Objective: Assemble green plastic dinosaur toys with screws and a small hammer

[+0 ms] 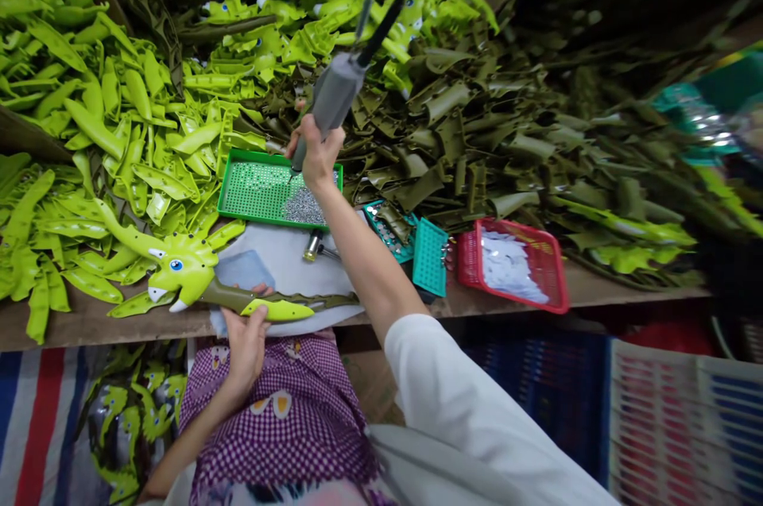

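My left hand (245, 347) is closed around the olive handle of a lime-green plastic toy with a horned dinosaur head (184, 272), which lies at the bench edge over a pale cloth (298, 260). My right hand (319, 152) grips a grey electric screwdriver (338, 93) that hangs from above on a cable. The tool's tip points down at a green perforated tray (230, 208) with many small screws (303, 206) heaped at its right end. Whether the bit touches or carries a screw is too small to tell.
Lime-green plastic parts (131, 125) are piled at the left and back, olive parts (447, 125) at the right. Near the front stand a small hammer-like metal tool (312, 245), teal baskets (430, 256) and a red basket (563, 287) holding white pieces (509, 264).
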### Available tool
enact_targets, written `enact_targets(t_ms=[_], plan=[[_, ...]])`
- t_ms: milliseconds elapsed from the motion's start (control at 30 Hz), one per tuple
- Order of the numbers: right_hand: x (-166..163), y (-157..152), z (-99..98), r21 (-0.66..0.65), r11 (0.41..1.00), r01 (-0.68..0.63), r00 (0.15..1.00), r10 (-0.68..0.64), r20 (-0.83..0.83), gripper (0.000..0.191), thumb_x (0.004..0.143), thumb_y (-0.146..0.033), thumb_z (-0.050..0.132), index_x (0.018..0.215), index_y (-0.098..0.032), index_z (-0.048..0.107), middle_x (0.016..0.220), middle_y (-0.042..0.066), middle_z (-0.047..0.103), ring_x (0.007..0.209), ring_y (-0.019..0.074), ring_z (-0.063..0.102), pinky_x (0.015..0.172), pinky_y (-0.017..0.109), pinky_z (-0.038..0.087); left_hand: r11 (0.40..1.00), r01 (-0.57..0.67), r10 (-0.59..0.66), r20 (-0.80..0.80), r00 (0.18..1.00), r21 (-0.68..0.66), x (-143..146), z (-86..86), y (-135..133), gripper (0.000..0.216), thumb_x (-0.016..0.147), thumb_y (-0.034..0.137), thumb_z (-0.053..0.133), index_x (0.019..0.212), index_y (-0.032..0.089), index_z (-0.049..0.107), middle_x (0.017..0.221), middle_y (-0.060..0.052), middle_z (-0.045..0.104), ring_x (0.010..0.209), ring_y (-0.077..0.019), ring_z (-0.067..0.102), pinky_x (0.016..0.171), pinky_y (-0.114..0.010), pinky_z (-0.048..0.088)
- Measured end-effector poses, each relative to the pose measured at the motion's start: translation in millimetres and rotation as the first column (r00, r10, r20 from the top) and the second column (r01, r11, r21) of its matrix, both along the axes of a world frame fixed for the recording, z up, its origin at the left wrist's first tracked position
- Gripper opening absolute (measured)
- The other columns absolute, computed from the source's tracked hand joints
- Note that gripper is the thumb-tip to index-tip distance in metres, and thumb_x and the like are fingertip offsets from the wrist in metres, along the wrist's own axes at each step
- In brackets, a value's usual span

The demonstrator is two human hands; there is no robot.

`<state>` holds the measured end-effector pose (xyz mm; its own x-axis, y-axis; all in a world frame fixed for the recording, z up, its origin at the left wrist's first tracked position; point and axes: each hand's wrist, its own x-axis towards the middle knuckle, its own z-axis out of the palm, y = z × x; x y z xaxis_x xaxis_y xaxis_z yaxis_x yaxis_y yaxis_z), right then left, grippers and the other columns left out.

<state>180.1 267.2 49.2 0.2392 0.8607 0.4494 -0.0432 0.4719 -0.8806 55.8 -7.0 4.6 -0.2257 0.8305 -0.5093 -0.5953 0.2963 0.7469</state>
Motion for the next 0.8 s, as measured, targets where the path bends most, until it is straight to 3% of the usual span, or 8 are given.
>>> enact_targets(t_ms=[67, 167, 267, 367, 467, 700, 800], plan=[[8, -22, 18.4, 0.012, 0.999, 0.032, 0.996, -0.031, -0.088, 0.057, 0.073, -0.078, 0.045, 0.085, -0.023, 0.053, 0.052, -0.008, 0.042, 0.043, 0.0077, 0.049, 0.043, 0.023, 0.039, 1.0, -0.003, 0.003, -0.013, 1.0, -0.001, 1, 1.6, 1, 0.075, 0.071, 0.02, 0.073, 0.131, 0.034, 0.031, 0.122, -0.008, 0.061, 0.098, -0.0174, 0.066, 0.08, -0.031, 0.054], [19, -89, 36.8, 0.048, 0.998, -0.038, 0.977, 0.047, -0.21, 0.054, 0.069, -0.079, 0.049, 0.083, -0.027, 0.051, 0.048, -0.009, 0.039, 0.037, 0.0091, 0.044, 0.037, 0.024, 0.034, 1.0, -0.019, 0.02, -0.032, 0.999, 0.007, 3, 2.9, 1, 0.073, 0.07, 0.022, 0.076, 0.129, 0.032, 0.034, 0.123, -0.009, 0.06, 0.096, -0.0169, 0.067, 0.078, -0.031, 0.054], [22, -172, 34.0, 0.008, 0.975, -0.224, 0.961, 0.222, -0.162, 0.05, 0.07, -0.078, 0.052, 0.083, -0.03, 0.051, 0.049, -0.008, 0.044, 0.036, 0.0119, 0.045, 0.036, 0.027, 0.036, 0.999, -0.025, 0.026, -0.042, 0.999, 0.022, 4, 2.5, 2, 0.074, 0.068, 0.023, 0.077, 0.129, 0.032, 0.034, 0.123, -0.009, 0.06, 0.092, -0.0161, 0.067, 0.076, -0.03, 0.055], [16, -229, 17.1, -0.013, 0.96, -0.279, 0.941, 0.27, -0.203, 0.051, 0.069, -0.076, 0.054, 0.086, -0.028, 0.054, 0.05, -0.005, 0.049, 0.038, 0.014, 0.048, 0.037, 0.028, 0.038, 0.999, -0.022, 0.023, -0.049, 0.999, 0.03, 5, 0.7, 2, 0.076, 0.066, 0.023, 0.077, 0.128, 0.032, 0.035, 0.119, -0.008, 0.062, 0.091, -0.0163, 0.067, 0.075, -0.03, 0.056], [8, -247, 2.0, -0.031, 0.959, -0.283, 0.924, 0.264, -0.276, 0.053, 0.065, -0.076, 0.058, 0.084, -0.027, 0.054, 0.049, -0.005, 0.048, 0.038, 0.0151, 0.048, 0.036, 0.029, 0.037, 0.998, -0.026, 0.029, -0.055, 0.998, 0.053, 5, -1.1, 2, 0.075, 0.064, 0.024, 0.078, 0.126, 0.03, 0.036, 0.117, -0.008, 0.063, 0.091, -0.0169, 0.067, 0.075, -0.031, 0.056], [6, -246, -19.2, -0.215, 0.885, -0.412, 0.898, 0.356, -0.259, 0.068, 0.049, -0.084, 0.061, 0.085, -0.026, 0.051, 0.05, -0.006, 0.046, 0.045, 0.0172, 0.053, 0.046, 0.033, 0.046, 0.997, -0.023, 0.027, -0.057, 0.998, 0.074, 5, -1.1, 2, 0.079, 0.062, 0.025, 0.08, 0.128, 0.031, 0.036, 0.118, -0.007, 0.062, 0.086, -0.0157, 0.066, 0.072, -0.031, 0.055], [4, -248, -25.4, -0.212, 0.876, -0.433, 0.887, 0.371, -0.275, 0.067, 0.048, -0.082, 0.063, 0.083, -0.026, 0.05, 0.05, -0.007, 0.046, 0.046, 0.0173, 0.054, 0.046, 0.033, 0.047, 0.996, -0.039, 0.043, -0.052, 0.998, 0.08, 5, -1.6, 2, 0.079, 0.061, 0.025, 0.079, 0.128, 0.031, 0.037, 0.118, -0.007, 0.062, 0.084, -0.0144, 0.066, 0.074, -0.031, 0.055]])
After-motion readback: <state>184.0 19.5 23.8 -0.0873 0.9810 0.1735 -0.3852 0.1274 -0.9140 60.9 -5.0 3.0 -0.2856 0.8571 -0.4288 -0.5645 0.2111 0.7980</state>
